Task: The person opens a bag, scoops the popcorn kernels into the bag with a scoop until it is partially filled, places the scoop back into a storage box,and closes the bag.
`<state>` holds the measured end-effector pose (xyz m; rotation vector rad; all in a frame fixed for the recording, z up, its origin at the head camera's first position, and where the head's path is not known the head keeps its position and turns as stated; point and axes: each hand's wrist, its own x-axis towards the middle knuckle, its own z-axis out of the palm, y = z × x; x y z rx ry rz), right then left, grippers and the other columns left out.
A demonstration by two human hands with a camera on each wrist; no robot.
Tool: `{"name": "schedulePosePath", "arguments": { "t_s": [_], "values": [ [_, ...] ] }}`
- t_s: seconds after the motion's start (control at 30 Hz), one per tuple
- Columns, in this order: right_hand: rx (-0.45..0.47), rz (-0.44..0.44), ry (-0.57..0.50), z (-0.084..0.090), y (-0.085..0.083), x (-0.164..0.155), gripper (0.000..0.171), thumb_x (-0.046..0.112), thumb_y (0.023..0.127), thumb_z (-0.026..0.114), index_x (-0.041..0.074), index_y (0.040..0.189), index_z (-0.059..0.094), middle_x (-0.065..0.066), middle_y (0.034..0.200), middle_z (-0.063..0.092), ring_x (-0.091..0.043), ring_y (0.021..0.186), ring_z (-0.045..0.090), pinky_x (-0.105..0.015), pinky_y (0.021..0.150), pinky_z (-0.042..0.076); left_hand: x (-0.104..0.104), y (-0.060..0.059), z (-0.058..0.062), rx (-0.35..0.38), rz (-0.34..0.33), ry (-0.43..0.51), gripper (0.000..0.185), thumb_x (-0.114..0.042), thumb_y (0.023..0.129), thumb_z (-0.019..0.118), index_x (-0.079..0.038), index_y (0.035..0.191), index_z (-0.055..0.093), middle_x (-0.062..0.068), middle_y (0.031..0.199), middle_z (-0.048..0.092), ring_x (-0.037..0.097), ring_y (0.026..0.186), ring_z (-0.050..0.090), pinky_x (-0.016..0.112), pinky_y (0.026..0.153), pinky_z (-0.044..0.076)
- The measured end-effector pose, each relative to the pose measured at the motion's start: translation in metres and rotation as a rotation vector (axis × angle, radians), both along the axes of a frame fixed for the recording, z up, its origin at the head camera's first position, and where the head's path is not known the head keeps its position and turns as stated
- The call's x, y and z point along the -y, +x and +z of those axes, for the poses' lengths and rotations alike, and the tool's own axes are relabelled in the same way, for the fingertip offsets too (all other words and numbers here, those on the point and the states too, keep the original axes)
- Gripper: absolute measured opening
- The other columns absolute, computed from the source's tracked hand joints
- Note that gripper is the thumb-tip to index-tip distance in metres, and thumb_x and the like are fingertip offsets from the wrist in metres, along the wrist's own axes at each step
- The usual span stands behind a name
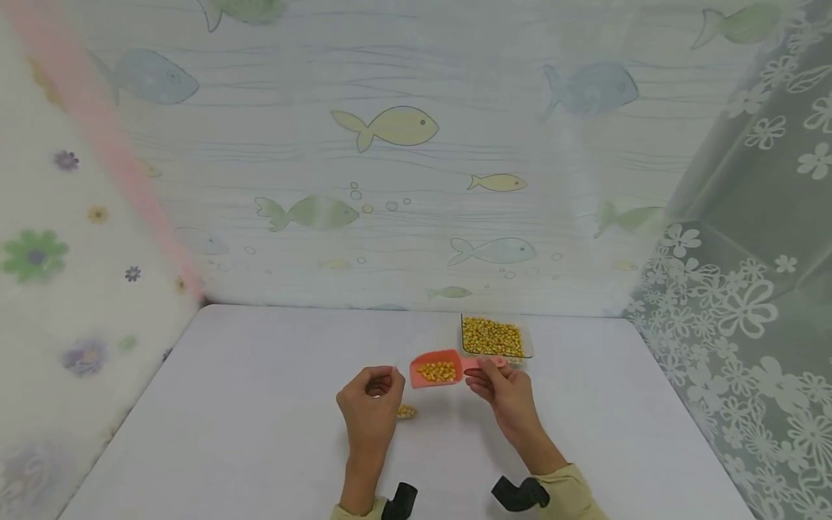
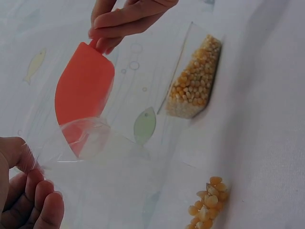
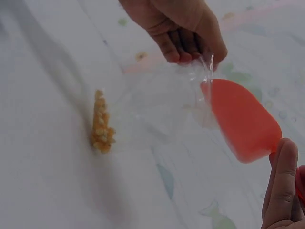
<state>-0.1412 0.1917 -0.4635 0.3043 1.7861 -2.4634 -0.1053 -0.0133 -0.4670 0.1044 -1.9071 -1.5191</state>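
Observation:
My right hand (image 1: 510, 399) grips the handle of a coral-red scoop (image 1: 416, 374) holding yellow corn kernels (image 1: 438, 372). In the left wrist view, the tip of the scoop (image 2: 86, 86) reaches into the mouth of a clear plastic bag (image 2: 114, 186). With thumb and fingers, my left hand (image 1: 372, 408) pinches the rim of that bag. Some corn kernels (image 2: 207, 205) lie gathered at the bottom of the bag, close to the table. The bag is almost invisible in the head view, while the right wrist view shows its film (image 3: 157, 105) hanging below the left hand.
Behind the right hand stands a clear rectangular container (image 1: 528, 347) with many corn kernels (image 1: 492, 336) in it. The white table (image 1: 273, 426) meets a fish-printed backdrop (image 1: 390, 274) at the rear. Patterned sheets hang at both sides.

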Motion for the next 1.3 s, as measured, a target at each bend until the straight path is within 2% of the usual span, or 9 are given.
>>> {"name": "schedulePosePath", "arguments": {
  "t_s": [0.17, 0.47, 0.63, 0.87, 1.3],
  "values": [
    [-0.088, 0.006, 0.113, 0.003, 0.0, 0.003, 0.03, 0.016, 0.102, 0.063, -0.013, 0.109, 0.067, -0.007, 0.083, 0.076, -0.014, 0.074, 0.075, -0.027, 0.074, 0.061, 0.0, -0.002, 0.0, -0.016, -0.01, 0.006, 0.014, 0.01, 0.079, 0.076, -0.004, 0.077, 0.074, 0.003, 0.066, 0.068, 0.01, 0.057, 0.059, 0.016, 0.055, 0.052],
    [-0.183, 0.053, 0.228, 0.018, 0.003, 0.01, 0.024, 0.007, 0.1, 0.063, -0.015, 0.109, 0.067, -0.018, 0.089, 0.077, -0.017, 0.07, 0.075, -0.03, 0.07, 0.062, 0.002, -0.003, -0.003, -0.04, 0.003, -0.018, 0.014, 0.01, 0.079, 0.076, -0.004, 0.077, 0.075, 0.003, 0.066, 0.068, 0.009, 0.056, 0.059, 0.017, 0.054, 0.052],
    [-0.206, 0.096, 0.302, 0.025, 0.005, 0.017, 0.023, 0.01, 0.099, 0.066, -0.011, 0.108, 0.07, -0.021, 0.093, 0.076, -0.017, 0.07, 0.075, -0.03, 0.07, 0.062, 0.003, -0.003, -0.004, -0.04, 0.003, -0.013, 0.015, 0.009, 0.079, 0.076, -0.005, 0.077, 0.075, 0.002, 0.066, 0.068, 0.009, 0.056, 0.059, 0.017, 0.054, 0.052],
    [-0.221, 0.132, 0.297, 0.03, 0.006, 0.024, 0.019, 0.007, 0.097, 0.067, -0.01, 0.106, 0.07, -0.022, 0.094, 0.076, -0.018, 0.07, 0.075, -0.03, 0.069, 0.062, 0.002, -0.002, -0.004, -0.036, 0.007, 0.003, 0.014, 0.009, 0.08, 0.076, -0.005, 0.077, 0.075, 0.002, 0.066, 0.068, 0.009, 0.057, 0.059, 0.017, 0.055, 0.052],
    [-0.24, 0.133, 0.294, 0.026, 0.007, 0.023, 0.019, 0.007, 0.098, 0.067, -0.01, 0.107, 0.071, -0.022, 0.094, 0.076, -0.019, 0.071, 0.075, -0.03, 0.071, 0.062, 0.001, -0.002, -0.004, -0.005, 0.025, 0.012, 0.011, 0.009, 0.08, 0.077, -0.002, 0.079, 0.075, 0.005, 0.067, 0.069, 0.012, 0.057, 0.059, 0.018, 0.056, 0.052]
  ]
}}
